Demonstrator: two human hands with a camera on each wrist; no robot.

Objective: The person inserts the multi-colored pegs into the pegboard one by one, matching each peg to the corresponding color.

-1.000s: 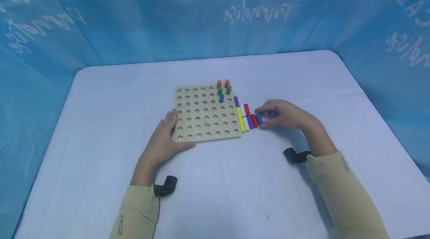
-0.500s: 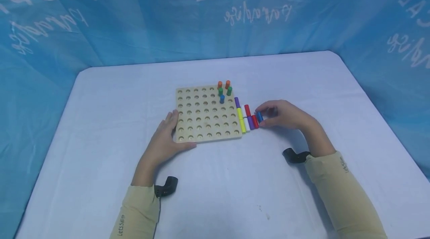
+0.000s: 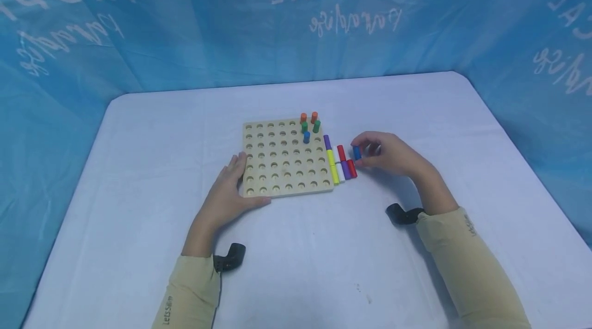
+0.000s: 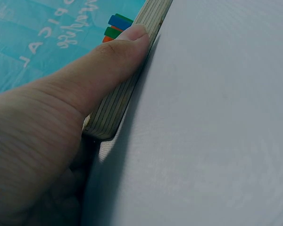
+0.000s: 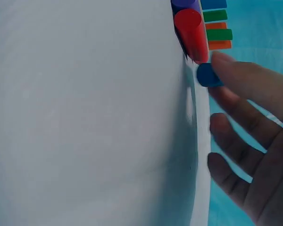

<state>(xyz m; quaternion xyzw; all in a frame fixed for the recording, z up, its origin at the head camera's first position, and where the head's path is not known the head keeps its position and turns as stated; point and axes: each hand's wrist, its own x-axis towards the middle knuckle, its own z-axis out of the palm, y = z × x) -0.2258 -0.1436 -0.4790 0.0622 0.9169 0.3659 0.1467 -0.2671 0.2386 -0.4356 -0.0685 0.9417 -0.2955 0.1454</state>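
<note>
Our right grip now pinches a blue peg clear of the red peg, free to carry; our left grip, spread wide, touches the pegboard.

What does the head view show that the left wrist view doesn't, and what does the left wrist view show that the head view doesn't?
Only the head view shows the right hand pinching a blue peg, the loose pegs beside the board, and its holes. Only the left wrist view shows layered stripes along the board's side. Both show the left hand touching the board, some standing pegs and the blue cloth.
</note>
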